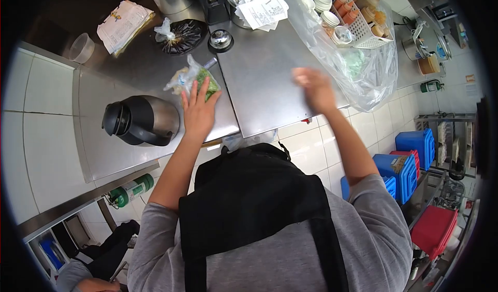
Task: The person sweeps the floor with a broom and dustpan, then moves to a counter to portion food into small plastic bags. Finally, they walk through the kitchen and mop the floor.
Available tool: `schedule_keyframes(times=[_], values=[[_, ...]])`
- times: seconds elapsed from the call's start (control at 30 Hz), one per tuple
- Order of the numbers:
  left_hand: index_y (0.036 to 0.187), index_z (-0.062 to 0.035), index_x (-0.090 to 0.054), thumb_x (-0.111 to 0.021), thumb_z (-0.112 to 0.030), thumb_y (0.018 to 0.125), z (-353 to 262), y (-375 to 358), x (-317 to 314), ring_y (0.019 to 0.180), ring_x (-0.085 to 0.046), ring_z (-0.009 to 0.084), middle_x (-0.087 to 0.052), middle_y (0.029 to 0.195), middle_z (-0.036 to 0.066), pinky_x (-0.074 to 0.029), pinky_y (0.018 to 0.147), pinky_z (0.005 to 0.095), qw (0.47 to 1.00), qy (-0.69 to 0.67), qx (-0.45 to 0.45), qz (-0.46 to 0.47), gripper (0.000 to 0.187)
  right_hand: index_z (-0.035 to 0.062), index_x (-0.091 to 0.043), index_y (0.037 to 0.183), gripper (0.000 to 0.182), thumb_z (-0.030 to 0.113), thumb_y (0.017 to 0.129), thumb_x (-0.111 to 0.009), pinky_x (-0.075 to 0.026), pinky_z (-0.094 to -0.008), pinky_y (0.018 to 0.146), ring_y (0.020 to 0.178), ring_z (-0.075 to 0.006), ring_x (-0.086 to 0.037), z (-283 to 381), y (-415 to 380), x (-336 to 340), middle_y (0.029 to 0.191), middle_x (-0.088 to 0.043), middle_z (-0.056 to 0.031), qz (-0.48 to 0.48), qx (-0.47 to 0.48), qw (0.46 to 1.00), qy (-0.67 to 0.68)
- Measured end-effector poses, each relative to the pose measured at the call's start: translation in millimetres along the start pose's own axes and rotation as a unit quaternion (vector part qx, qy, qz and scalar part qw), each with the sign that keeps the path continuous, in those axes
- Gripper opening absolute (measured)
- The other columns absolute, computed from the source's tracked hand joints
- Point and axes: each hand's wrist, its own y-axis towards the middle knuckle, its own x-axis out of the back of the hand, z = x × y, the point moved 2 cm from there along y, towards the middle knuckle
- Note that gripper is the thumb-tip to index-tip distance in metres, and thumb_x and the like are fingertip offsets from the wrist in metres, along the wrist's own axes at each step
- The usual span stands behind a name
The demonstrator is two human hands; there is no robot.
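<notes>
My left hand (199, 108) lies with its fingers spread on a clear plastic bag (181, 79) that has something green inside, on the steel counter (259, 97). Left of that hand stands a steel and black thermos jug (148, 120). My right hand (314, 87) is over the right part of the counter, smeared by motion, so its fingers cannot be made out. Beside it on the right is a large sheet of clear plastic (363, 79). A service bell (221, 41) stands beyond the bag.
At the back are a black bag (181, 37), a pot of green items (170, 1), papers (124, 26), a tape dispenser (211, 4) and receipts (262, 11). A white basket (363, 30) holds bottles. Blue bins (394, 170) stand lower right; another person's arm (96, 284) shows lower left.
</notes>
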Motion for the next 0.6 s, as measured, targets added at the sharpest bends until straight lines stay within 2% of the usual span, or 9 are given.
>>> schedule_keyframes(times=[0.07,0.13,0.17,0.3,0.4,0.47,0.53,0.57,0.6], values=[[0.119,-0.0235,-0.063,-0.056,-0.019,0.089,6.3,-3.4,5.5,0.139,-0.027,0.0352,-0.034,0.149,0.008,-0.017,0.112,0.0587,0.998,-0.041,0.044,-0.032,0.031,0.0056,-0.058,0.123,0.036,0.024,0.099,-0.039,-0.034,-0.0441,0.105,0.124,-0.0321,-0.048,-49.1,-36.6,27.1,0.133,-0.053,-0.0162,-0.045,-0.102,0.987,0.114],[0.119,-0.0194,-0.063,-0.06,-0.019,0.088,5.7,-19.5,10.8,0.137,-0.029,0.0385,-0.035,0.148,0.013,-0.02,0.111,0.0595,0.994,-0.073,0.064,-0.059,0.031,-0.0004,-0.047,0.134,0.042,0.023,0.099,-0.043,-0.03,-0.0451,0.109,0.128,-0.037,-0.043,-66.6,-76.3,-1.9,0.136,-0.05,-0.0196,-0.091,-0.111,0.98,-0.138],[0.119,-0.0167,-0.063,-0.061,-0.017,0.087,8.3,-33.9,12.0,0.136,-0.031,0.0392,-0.035,0.147,0.015,-0.023,0.11,0.0573,0.987,-0.127,0.053,-0.087,0.033,-0.0018,-0.044,0.135,0.045,0.024,0.099,-0.042,-0.028,-0.0449,0.111,0.129,-0.0381,-0.042,-38.0,-81.5,-12.3,0.137,-0.048,-0.0209,-0.063,-0.194,0.978,-0.035],[0.115,-0.0035,-0.06,-0.062,-0.005,0.085,19.7,-96.2,19.9,0.119,-0.049,0.0324,-0.049,0.128,0.018,-0.04,0.1,0.0388,0.933,-0.322,0.109,-0.115,0.03,-0.0037,-0.047,0.132,0.044,0.015,0.093,-0.053,-0.029,-0.0458,0.111,0.129,-0.0391,-0.042,131.1,-79.4,-57.6,0.133,-0.05,-0.0228,-0.036,-0.001,0.999,0.0],[0.108,-0.0015,-0.059,-0.06,0.0,0.086,28.5,-141.5,16.0,0.104,-0.054,0.022,-0.053,0.113,0.013,-0.045,0.09,0.0313,0.789,-0.544,0.251,-0.135,0.023,-0.001,-0.058,0.11,0.023,0.01,0.089,-0.057,-0.045,-0.0411,0.097,0.11,-0.0314,-0.057,194.2,-63.8,-46.0,0.12,-0.058,-0.0189,0.147,0.201,0.918,0.308],[0.108,-0.0011,-0.054,-0.056,0.005,0.086,38.9,-159.2,29.4,0.095,-0.054,0.0151,-0.051,0.108,0.01,-0.046,0.082,0.0252,0.776,-0.561,0.229,-0.175,0.023,0.0023,-0.059,0.106,0.018,0.014,0.094,-0.053,-0.048,-0.0354,0.09,0.105,-0.0231,-0.058,179.2,-48.7,-41.6,0.112,-0.063,-0.0129,0.207,-0.032,0.782,0.587],[0.122,0.0005,-0.043,-0.053,0.008,0.086,40.0,-152.8,50.1,0.105,-0.051,0.018,-0.048,0.114,0.011,-0.044,0.091,0.0301,0.728,-0.583,0.24,-0.269,0.038,0.0031,-0.059,0.106,0.025,0.021,0.099,-0.043,-0.05,-0.0296,0.076,0.093,-0.0182,-0.06,126.8,5.3,-11.8,0.098,-0.064,-0.0091,0.082,-0.026,0.918,0.387],[0.126,0.0007,-0.04,-0.052,0.007,0.086,38.0,-143.6,60.4,0.11,-0.049,0.0195,-0.048,0.121,0.013,-0.04,0.096,0.0322,0.736,-0.572,0.238,-0.273,0.042,0.0016,-0.059,0.104,0.025,0.019,0.099,-0.042,-0.05,-0.03,0.075,0.085,-0.017,-0.061,77.1,27.0,-24.3,0.096,-0.064,-0.0079,0.054,-0.188,0.764,0.615],[0.131,0.0009,-0.038,-0.051,0.006,0.087,35.0,-130.8,71.9,0.116,-0.047,0.021,-0.048,0.127,0.014,-0.036,0.102,0.0344,0.744,-0.562,0.235,-0.275,0.046,0.0011,-0.06,0.104,0.027,0.021,0.1,-0.042,-0.049,-0.0301,0.076,0.08,-0.0145,-0.06,54.0,51.8,-13.9,0.092,-0.064,-0.0065,-0.036,-0.162,0.929,0.329]])
